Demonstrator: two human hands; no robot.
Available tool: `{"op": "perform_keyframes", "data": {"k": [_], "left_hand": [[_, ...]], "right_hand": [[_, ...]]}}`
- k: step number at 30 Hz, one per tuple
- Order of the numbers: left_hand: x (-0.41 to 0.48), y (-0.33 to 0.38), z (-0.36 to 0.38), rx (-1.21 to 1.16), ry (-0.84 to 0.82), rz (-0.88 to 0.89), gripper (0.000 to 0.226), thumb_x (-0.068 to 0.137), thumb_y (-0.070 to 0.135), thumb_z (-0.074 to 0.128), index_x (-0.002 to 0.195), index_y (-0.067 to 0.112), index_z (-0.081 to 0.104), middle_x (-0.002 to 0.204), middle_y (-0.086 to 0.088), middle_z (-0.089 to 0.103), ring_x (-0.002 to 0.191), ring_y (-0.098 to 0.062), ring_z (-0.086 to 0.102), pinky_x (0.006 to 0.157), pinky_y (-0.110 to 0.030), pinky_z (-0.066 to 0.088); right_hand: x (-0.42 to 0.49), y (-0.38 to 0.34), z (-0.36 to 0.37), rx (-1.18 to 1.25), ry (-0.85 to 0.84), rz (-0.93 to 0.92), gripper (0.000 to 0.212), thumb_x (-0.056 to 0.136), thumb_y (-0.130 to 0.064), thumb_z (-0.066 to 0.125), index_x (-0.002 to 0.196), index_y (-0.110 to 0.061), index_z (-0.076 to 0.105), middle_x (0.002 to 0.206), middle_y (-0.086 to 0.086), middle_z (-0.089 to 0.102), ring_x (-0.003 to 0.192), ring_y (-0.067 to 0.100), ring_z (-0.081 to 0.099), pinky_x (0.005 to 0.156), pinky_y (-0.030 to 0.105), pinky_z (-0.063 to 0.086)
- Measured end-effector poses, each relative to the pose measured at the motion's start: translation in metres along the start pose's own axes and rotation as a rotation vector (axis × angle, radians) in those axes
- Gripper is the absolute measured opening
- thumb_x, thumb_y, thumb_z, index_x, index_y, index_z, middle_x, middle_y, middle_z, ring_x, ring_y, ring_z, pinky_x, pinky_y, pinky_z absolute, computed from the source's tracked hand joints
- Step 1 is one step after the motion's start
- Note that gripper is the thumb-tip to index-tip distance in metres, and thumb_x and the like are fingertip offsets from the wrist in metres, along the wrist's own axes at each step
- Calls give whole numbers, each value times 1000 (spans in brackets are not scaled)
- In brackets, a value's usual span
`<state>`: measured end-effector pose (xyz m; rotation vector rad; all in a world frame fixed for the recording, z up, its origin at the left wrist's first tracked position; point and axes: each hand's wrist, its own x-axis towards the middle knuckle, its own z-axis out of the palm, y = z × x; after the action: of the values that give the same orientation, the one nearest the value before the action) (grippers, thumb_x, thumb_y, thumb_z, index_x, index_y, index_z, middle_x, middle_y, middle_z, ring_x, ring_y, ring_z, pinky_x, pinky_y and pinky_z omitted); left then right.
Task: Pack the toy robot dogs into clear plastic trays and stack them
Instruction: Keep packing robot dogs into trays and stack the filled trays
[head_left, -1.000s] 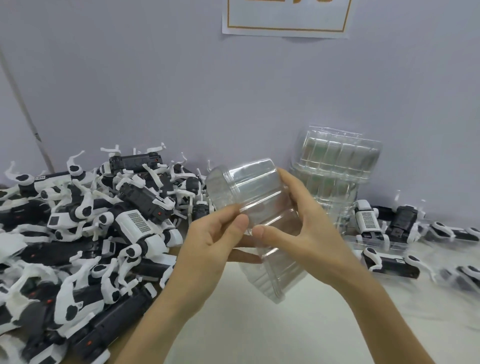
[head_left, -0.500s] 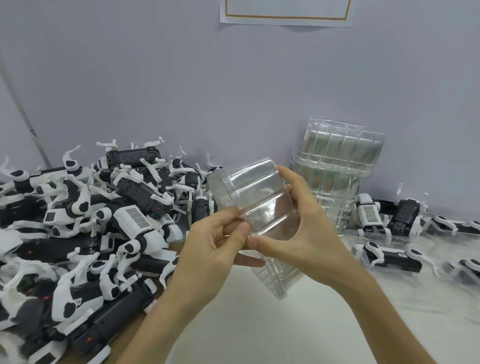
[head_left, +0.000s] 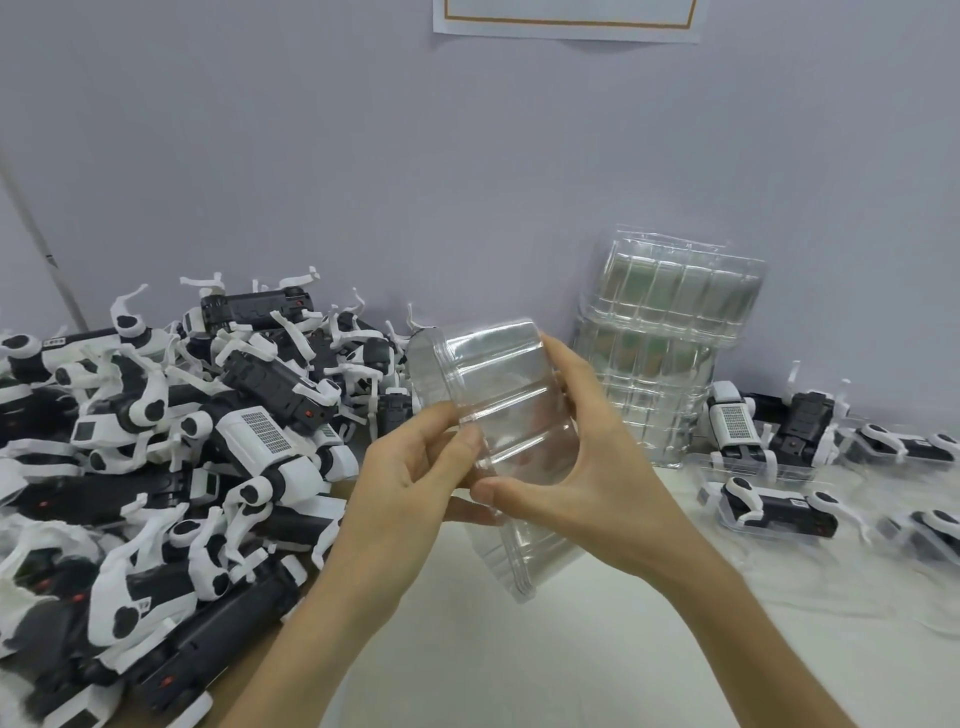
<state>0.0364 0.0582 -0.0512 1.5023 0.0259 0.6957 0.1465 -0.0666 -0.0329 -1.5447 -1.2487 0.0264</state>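
A small nested stack of clear plastic trays (head_left: 498, 384) is held tilted above the table between both hands. My left hand (head_left: 410, 488) pinches its near left edge with thumb and fingers. My right hand (head_left: 587, 478) wraps around its right side, thumb across the front rim. A big heap of black-and-white toy robot dogs (head_left: 171, 457) fills the table's left side. Several dogs packed in clear trays (head_left: 769, 509) lie at the right.
A tall stack of empty clear trays (head_left: 670, 343) leans against the grey wall behind my right hand. More packed dogs (head_left: 769, 426) sit beside it. A paper sheet (head_left: 566, 21) hangs on the wall. White tabletop (head_left: 519, 654) shows under my forearms.
Both hands keep their hold on the tray stack, which has barely shifted. My left thumb and fingers have moved slightly up along the trays' edge.
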Motion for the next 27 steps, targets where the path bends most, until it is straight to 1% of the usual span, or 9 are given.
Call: {"op": "perform_keyframes", "data": {"k": [2, 6, 11, 14, 16, 18, 20, 24, 27], "left_hand": [[0, 1, 0, 9, -24, 4, 22, 102, 22, 52, 109, 25, 72, 92, -26, 68, 73, -23, 68, 63, -33, 59], [-1, 0, -3, 45, -79, -42, 30, 105, 13, 46, 115, 26, 71, 99, -13, 75, 86, -28, 74, 68, -35, 61], [1, -3, -17, -9, -198, -191, 27, 95, 15, 58, 119, 18, 69, 108, -17, 74, 96, -29, 73, 80, -34, 59], [1, -3, -23, -29, -233, -226, 27, 90, 16, 59, 114, 16, 71, 107, -20, 73, 101, -32, 71, 86, -32, 57], [0, -2, -23, -15, -233, -219, 24, 93, 15, 59, 112, 21, 73, 105, -19, 74, 98, -29, 72, 83, -31, 58], [-1, -2, -18, 22, -189, -198, 27, 101, 9, 54, 114, 23, 72, 103, -14, 75, 88, -24, 72, 73, -31, 59], [-1, -3, -11, 69, -131, -185, 33, 103, 4, 46, 119, 23, 68, 100, -10, 75, 84, -25, 71, 67, -31, 59], [-2, -2, -4, 82, -88, -227, 35, 104, 0, 43, 121, 20, 66, 98, -13, 75, 87, -28, 74, 68, -34, 61], [-2, -1, -4, 79, -71, -276, 34, 103, -1, 43, 118, 19, 66, 96, -13, 76, 85, -30, 75, 70, -37, 62]], "right_hand": [[0, 0, 1, 20, -9, 12, 93, 70, -27, 90, 145, -36, 36, 122, -21, 59, 115, 4, 60, 89, 12, 47], [0, -1, 1, 50, -8, 15, 78, 74, -24, 87, 136, -41, 43, 114, -23, 63, 104, 2, 66, 77, 12, 52], [-2, 2, 1, -52, -39, 17, 89, 70, -29, 89, 143, -41, 40, 121, -22, 61, 110, 2, 62, 82, 21, 55], [-5, 0, 5, -24, -25, -11, 89, 69, -19, 88, 136, -51, 38, 116, -28, 58, 101, -6, 63, 73, 9, 52], [-4, -2, 8, -58, -1, -23, 86, 69, -22, 87, 133, -54, 39, 115, -28, 60, 102, -5, 62, 71, 8, 51], [-3, -1, 10, -69, 17, 0, 83, 69, -22, 88, 133, -49, 44, 111, -24, 63, 98, 0, 65, 69, 15, 54], [-2, 1, 11, -61, 30, 25, 79, 68, -18, 88, 130, -46, 48, 107, -23, 66, 95, 1, 66, 67, 16, 54], [-2, 6, 11, -90, 49, 39, 77, 64, -19, 90, 126, -44, 53, 105, -24, 67, 97, -1, 65, 73, 8, 49], [-2, 8, 10, -122, 58, 43, 79, 62, -18, 89, 119, -56, 50, 104, -30, 66, 99, -5, 63, 78, 4, 45]]}}
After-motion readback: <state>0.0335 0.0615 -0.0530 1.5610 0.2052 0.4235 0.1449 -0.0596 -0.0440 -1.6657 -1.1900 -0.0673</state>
